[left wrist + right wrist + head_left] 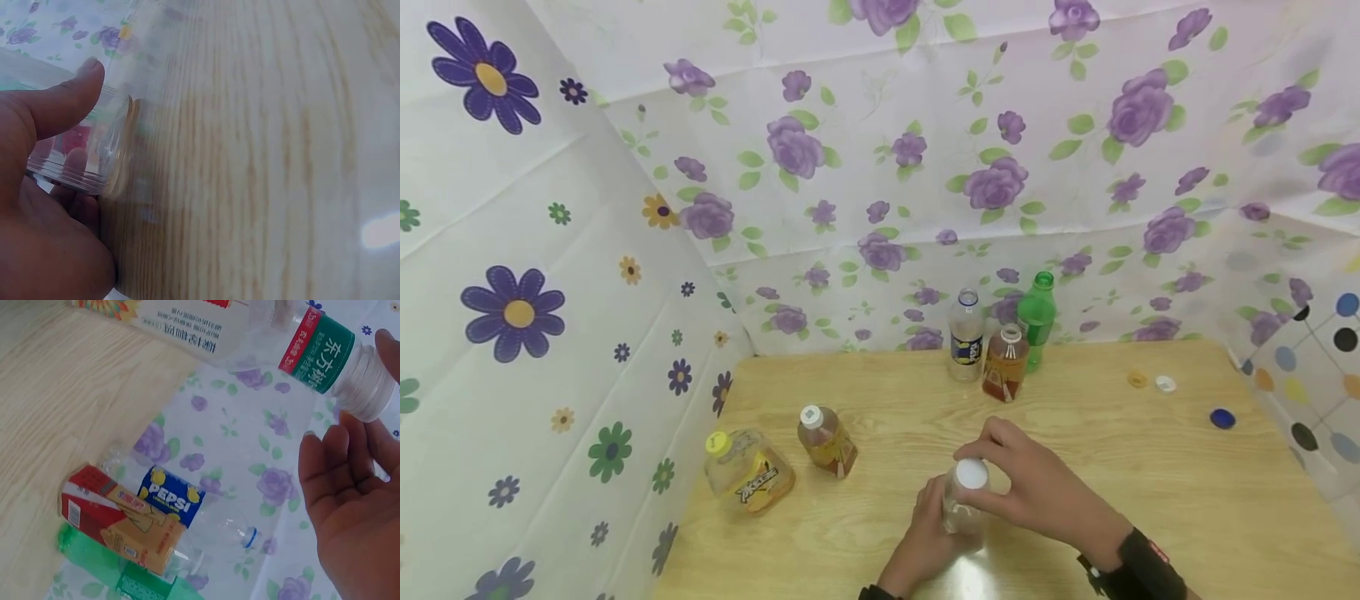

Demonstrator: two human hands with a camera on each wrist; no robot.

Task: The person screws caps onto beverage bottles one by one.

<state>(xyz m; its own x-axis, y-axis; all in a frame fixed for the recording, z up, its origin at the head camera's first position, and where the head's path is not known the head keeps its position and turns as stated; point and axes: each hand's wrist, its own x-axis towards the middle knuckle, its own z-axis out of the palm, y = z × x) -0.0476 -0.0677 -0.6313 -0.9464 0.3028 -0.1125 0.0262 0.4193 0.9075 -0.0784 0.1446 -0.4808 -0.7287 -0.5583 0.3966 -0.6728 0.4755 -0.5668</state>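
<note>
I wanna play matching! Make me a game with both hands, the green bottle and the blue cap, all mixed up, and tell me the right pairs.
1. left hand
2. right hand
3. green bottle
4. blue cap

A. farthest right of the loose caps
B. fingers on the white cap of the held bottle
C. holding the side of the clear bottle
D. standing at the back, uncapped

Pairs: 1-C, 2-B, 3-D, 4-A
</note>
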